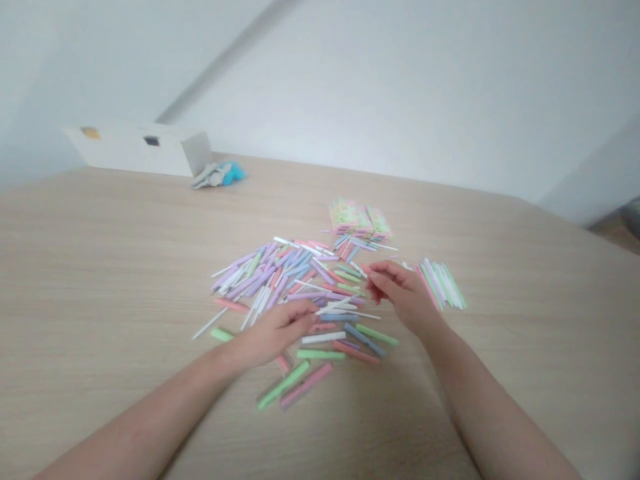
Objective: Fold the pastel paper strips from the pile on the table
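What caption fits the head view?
Bare left hand and right hand among scattered thin pastel sticks on a wooden table.

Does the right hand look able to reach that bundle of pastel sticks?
Probably yes: the right hand sits right beside the bundle of pastel sticks, and nothing appears to block it.

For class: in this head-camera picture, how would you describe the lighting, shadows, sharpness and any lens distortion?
In the head view, soft, even light pales the white wall without hard glare; the wooden table edge curves from wide-angle distortion; the pastel sticks look slightly soft; the left hand and right hand cast only faint shadows.
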The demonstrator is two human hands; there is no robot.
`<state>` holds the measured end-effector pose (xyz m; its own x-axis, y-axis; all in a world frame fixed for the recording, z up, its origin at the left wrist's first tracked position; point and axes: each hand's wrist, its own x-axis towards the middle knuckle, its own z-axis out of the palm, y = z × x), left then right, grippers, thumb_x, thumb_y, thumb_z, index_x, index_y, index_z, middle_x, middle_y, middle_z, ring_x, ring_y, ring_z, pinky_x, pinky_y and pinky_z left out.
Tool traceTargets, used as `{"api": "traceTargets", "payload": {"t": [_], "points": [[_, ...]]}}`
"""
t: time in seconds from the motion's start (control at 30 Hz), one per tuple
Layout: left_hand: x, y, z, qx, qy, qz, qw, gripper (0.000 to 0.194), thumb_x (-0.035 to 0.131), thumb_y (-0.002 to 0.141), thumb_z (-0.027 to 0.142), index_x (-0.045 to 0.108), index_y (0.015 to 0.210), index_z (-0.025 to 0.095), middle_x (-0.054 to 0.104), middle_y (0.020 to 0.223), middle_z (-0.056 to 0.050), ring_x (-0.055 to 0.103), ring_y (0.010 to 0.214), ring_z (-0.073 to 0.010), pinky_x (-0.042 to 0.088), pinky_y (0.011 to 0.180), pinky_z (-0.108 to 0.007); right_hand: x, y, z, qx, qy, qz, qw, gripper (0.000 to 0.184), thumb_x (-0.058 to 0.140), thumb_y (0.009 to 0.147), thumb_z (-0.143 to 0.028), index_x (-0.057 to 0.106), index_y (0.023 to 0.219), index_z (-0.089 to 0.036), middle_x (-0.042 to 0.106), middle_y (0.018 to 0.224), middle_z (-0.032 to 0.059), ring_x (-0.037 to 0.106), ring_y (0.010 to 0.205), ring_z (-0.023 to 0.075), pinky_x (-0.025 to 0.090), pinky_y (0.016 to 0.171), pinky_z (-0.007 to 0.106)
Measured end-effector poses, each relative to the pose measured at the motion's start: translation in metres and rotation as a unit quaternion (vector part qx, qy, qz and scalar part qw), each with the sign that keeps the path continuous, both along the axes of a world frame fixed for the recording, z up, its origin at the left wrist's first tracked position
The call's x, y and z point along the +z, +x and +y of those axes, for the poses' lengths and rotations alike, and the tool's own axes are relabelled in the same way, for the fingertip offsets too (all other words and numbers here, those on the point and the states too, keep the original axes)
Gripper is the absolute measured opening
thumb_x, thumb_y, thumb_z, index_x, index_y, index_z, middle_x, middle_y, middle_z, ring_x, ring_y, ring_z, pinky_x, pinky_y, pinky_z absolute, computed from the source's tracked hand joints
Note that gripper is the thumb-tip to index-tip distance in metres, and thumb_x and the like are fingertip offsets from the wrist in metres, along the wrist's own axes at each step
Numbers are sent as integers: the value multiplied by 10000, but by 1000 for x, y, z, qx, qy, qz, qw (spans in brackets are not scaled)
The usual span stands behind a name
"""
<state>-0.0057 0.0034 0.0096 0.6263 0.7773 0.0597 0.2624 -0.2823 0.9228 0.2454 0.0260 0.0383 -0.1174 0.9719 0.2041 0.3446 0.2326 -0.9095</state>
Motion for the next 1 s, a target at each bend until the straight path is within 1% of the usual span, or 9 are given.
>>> {"api": "traceTargets", "payload": {"t": [0.07,0.17,0.3,0.4,0.57,0.7,0.8,0.9,1.0], "points": [[3,0,-1,3,-3,4,1000,301,381,923,387,555,863,148,514,785,-3,490,752,-140,394,663,-223,-3,-1,-15,26,-4,92,995,248,609,805,-383,661,928,-174,611,653,-9,491,497,83,411,472,215],[5,-1,-2,8,-21,11,1000,307,376,923,399,558,882,155,490,768,4,478,719,-133,392,603,-209,-8,2,-24,27,-1,129,991,180,652,784,-327,685,903,-196,655,699,-2,471,487,71,402,458,208],[6,-2,-3,9,-18,17,1000,309,378,925,395,560,859,155,486,766,8,483,719,-128,409,623,-214,-9,7,-26,18,-1,106,994,142,675,766,-301,685,867,-201,666,651,-8,484,474,75,416,456,203],[5,-3,-3,9,-13,25,1000,301,380,926,390,562,872,157,516,806,-2,503,773,-142,429,674,-230,-6,7,-29,15,-5,96,995,159,688,751,-301,674,871,-197,695,725,11,509,477,79,436,463,211],[3,-3,-4,8,-48,31,998,317,393,914,432,557,908,160,492,796,-5,509,727,-131,425,519,-177,2,3,-33,30,1,67,997,152,689,749,-294,665,852,-186,715,743,25,588,536,110,470,499,219],[3,-3,-6,4,-83,36,996,334,403,902,465,558,962,174,477,808,-11,529,680,-127,404,406,-147,5,1,-36,53,9,39,998,134,675,764,-269,663,867,-183,733,806,39,662,688,154,516,602,241],[3,-3,-7,1,-71,44,996,324,401,906,459,561,948,181,494,827,-17,548,701,-131,450,445,-156,6,2,-37,71,14,12,997,136,673,767,-255,674,876,-174,731,841,50,671,779,175,525,680,260],[5,-2,-8,-4,-34,56,998,297,390,918,421,566,913,181,510,819,-18,557,740,-140,481,505,-170,6,2,-37,82,3,-1,997,145,676,765,-266,688,869,-165,726,846,57,670,790,177,521,696,260],[8,-3,-9,-19,-18,57,998,268,382,928,369,565,1041,209,539,859,-22,565,754,-140,496,535,-180,4,1,-37,97,-30,-13,995,169,683,759,-279,697,885,-168,727,844,62,674,769,181,519,667,257]]}}
